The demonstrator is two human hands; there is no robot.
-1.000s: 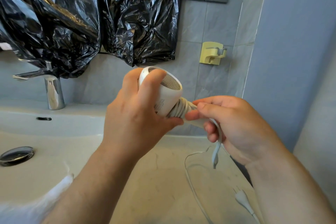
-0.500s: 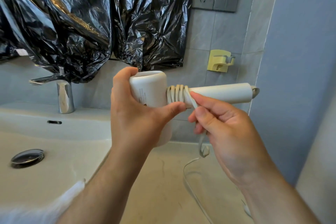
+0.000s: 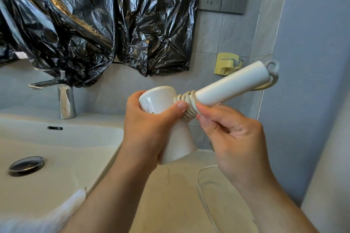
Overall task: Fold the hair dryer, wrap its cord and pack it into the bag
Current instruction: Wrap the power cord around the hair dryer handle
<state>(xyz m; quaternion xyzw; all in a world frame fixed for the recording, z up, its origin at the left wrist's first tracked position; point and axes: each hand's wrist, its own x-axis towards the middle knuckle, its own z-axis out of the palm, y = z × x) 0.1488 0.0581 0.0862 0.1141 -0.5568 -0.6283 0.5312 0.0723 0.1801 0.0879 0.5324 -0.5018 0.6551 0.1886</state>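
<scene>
The hair dryer (image 3: 227, 85) is held up in the air just right of the sink (image 3: 56, 147), its handle slanting up and away from the basin. The left hand (image 3: 149, 128) grips the dryer's barrel, fingers curled round it and thumb pressed against the cord (image 3: 186, 104), which is coiled several turns round the base of the handle. The right hand (image 3: 233, 142) pinches the cord at those coils, its fingers curled. More cord trails on the counter (image 3: 170, 204) right of the sink.
</scene>
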